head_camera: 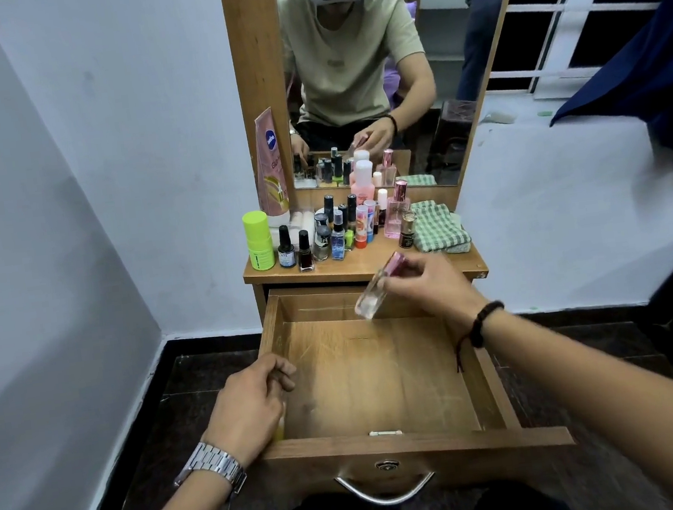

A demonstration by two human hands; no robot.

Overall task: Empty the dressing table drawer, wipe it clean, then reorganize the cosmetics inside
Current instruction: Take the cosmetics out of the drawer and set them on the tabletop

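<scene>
Everything here is placed against the open wooden drawer (377, 377), which is standing pulled out below the wooden tabletop (363, 261). At the drawer's left wall, the left hand (248, 407) is resting on the rim with its fingers (278, 375) curled loosely; something yellow is peeking out beneath the palm, but I cannot tell whether the hand is holding it. Above and behind the drawer, the cosmetics are waiting on the tabletop: a lime-green cylindrical container (258, 241), then a cluster of small dark-capped nail polish bottles (326, 235), a pink square perfume bottle (396, 211) and, furthest right, a folded green checked cloth (439, 226). Inside the drawer, only a thin pale stick (385, 433) is lying against the front wall. Over the drawer's back right corner, the right hand (432, 285) is pinching a clear glass bottle with a pink cap (377, 290) by its cap end, tilted, apart from the drawer floor.

This looks like the reorganizing stage starting. To do it well, I would be lowering the bottle upright into a back corner, so later items are filling forward in rows.
</scene>
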